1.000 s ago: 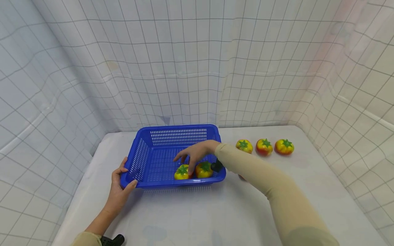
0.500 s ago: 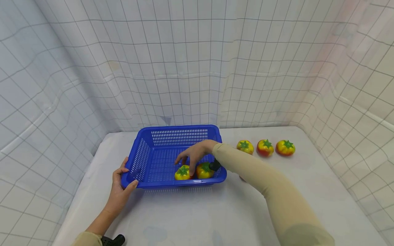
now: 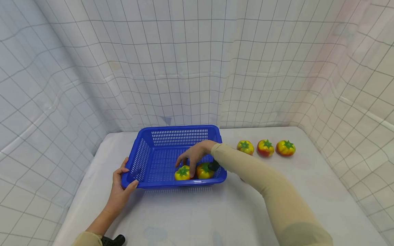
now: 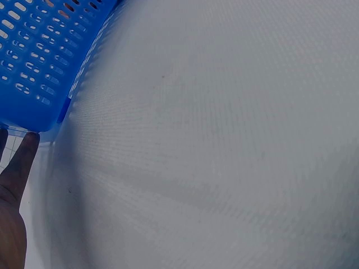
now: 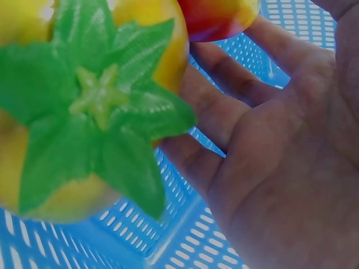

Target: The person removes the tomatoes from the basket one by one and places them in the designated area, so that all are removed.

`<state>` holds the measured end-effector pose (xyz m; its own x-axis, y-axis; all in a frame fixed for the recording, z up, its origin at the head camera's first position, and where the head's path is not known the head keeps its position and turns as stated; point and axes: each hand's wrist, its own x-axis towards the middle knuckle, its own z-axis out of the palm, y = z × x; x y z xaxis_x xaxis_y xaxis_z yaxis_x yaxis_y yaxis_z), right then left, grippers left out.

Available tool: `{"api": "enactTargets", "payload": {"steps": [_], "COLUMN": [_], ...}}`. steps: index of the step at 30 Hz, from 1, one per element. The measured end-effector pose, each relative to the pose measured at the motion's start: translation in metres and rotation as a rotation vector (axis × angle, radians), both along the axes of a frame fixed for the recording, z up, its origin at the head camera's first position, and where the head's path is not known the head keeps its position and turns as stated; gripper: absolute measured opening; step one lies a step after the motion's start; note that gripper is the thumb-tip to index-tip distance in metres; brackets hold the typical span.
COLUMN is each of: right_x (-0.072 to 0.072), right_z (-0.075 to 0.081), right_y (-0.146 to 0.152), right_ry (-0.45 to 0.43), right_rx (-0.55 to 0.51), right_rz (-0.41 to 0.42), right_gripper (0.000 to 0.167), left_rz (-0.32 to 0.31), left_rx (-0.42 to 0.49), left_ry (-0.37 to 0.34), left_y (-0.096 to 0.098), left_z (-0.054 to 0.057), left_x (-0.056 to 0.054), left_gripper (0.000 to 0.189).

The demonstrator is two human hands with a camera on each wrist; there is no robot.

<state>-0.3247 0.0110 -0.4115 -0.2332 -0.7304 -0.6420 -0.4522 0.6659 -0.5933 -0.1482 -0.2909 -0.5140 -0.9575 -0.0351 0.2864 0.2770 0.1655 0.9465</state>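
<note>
A blue plastic basket [image 3: 150,185] with slotted walls stands on the white-covered table. My left hand [image 3: 118,189] grips its near left corner, thumb on the front rim and fingers along the left side; its fingers [image 4: 21,162] meet the corner in the left wrist view. Inside, at the front, sit two yellow-red toy tomatoes with green star-shaped leaves. My right hand [image 3: 197,155] reaches in from above and holds the left tomato [image 3: 182,173], thumb on its right side, fingers bent behind it. The right tomato [image 3: 204,172] lies under my wrist and fills much of the right wrist view [image 5: 101,112].
On the table right of the basket, three more toy tomatoes stand in a row: a left one [image 3: 245,146], a middle one [image 3: 265,148] and a right one [image 3: 285,148]. My right sleeve [image 3: 261,174] crosses in front of them. Gridded white curtains [image 3: 184,68] enclose the table.
My right hand's fingers have come slightly lower and closer round the left tomato. The left hand and the basket keep their places; the head view has shifted a little.
</note>
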Motion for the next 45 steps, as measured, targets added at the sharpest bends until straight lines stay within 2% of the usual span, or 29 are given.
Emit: {"api": "enactTargets", "payload": {"steps": [26,45], "right_x": [-0.0028,-0.0058], "right_z": [-0.0072,-0.0087], "right_y": [-0.0042,-0.0035], "right_ry": [-0.014,0.0], "right_rx": [0.038,0.06], "right_rz": [0.052,0.066], "right_gripper": [0.075,0.074], "left_rz": [0.005,0.0], "left_rx": [-0.006,-0.006], "left_ry": [0.001,0.035], "left_y": [0.0003,-0.0003], "left_z": [0.0003,-0.0017], "left_x": [0.0,-0.0002], "left_gripper": [0.045,0.044]}}
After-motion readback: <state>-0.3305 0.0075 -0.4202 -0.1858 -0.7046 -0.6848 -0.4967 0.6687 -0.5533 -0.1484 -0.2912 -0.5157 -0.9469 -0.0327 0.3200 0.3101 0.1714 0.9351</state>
